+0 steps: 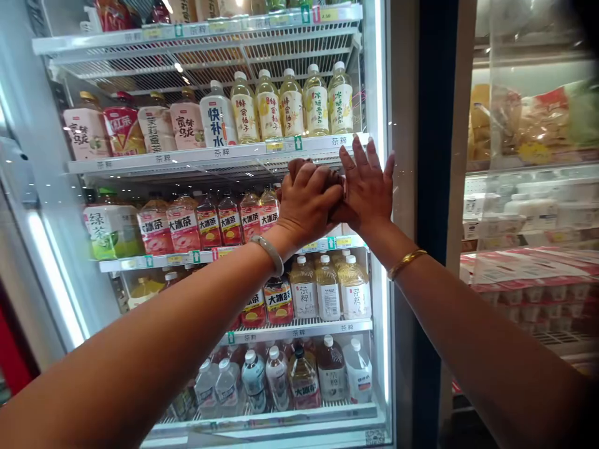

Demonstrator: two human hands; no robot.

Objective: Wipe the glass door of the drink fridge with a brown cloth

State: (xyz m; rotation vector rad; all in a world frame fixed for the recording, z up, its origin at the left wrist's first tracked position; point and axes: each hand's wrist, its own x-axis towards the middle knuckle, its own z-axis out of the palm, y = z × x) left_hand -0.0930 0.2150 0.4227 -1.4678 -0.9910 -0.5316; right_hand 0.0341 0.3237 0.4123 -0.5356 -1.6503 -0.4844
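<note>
My left hand [311, 196], with a pale bangle on its wrist, is closed, fingers curled, in front of the lit drinks fridge. Whatever its fingers may hold is hidden. Just to its right, my right hand [367, 184] is open, fingers spread and palm facing the fridge, seemingly flat against a glass door. Its thumb side is close against the left hand. A gold bangle circles the right wrist. Behind both hands runs the white edge of a shelf [224, 153]. Pale yellow bottles [316, 103] stand above the right fingertips, and red-labelled iced tea bottles [250, 218] sit left of my left hand.
More shelves below carry bottles with clear or amber drink [329, 293] and mixed bottles [255, 377]. A grey frame with a dark post [437, 156] bounds the fridge on the right. Beyond it is another lit case with packaged goods [528, 274].
</note>
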